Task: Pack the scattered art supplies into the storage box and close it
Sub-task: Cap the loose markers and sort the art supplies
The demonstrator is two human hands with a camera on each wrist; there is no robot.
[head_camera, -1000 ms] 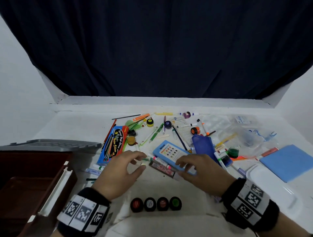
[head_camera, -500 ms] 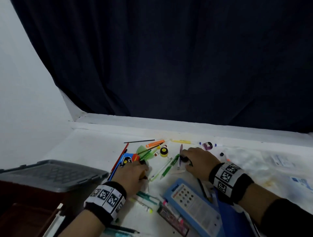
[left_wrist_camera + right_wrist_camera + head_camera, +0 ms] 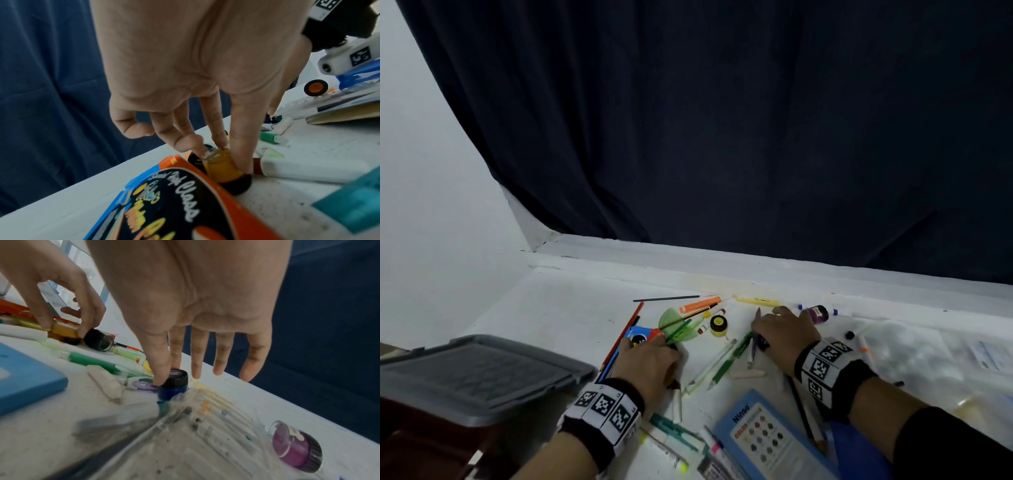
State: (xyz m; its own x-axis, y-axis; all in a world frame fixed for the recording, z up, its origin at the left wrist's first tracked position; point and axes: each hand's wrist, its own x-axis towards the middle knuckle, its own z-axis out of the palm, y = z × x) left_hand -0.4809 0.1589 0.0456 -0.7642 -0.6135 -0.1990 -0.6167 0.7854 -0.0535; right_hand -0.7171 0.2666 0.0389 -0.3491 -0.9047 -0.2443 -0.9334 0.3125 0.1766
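Observation:
In the left wrist view my left hand (image 3: 226, 155) pinches an orange paint jar (image 3: 224, 168) that lies on its side against the coloured-pencil box (image 3: 164, 203). My right hand (image 3: 169, 376) pinches the black cap of a blue paint jar (image 3: 174, 386) between thumb and index finger, the other fingers straight. In the head view, the left hand (image 3: 654, 356) and right hand (image 3: 780, 332) sit among scattered pens. The brown storage box (image 3: 410, 445) stands at the lower left, its grey lid (image 3: 476, 373) raised.
A purple jar (image 3: 296, 449) lies right of my right hand, a black jar (image 3: 98, 340) beside the left. A yellow jar (image 3: 718, 325), green pens (image 3: 726, 359), a blue paint-set case (image 3: 767, 438) and clear plastic bags (image 3: 914, 356) cover the table. A dark curtain hangs behind.
Both hands left the pens at the front and reached farther back to the paint jars, where each now pinches one. The head view tilted upward.

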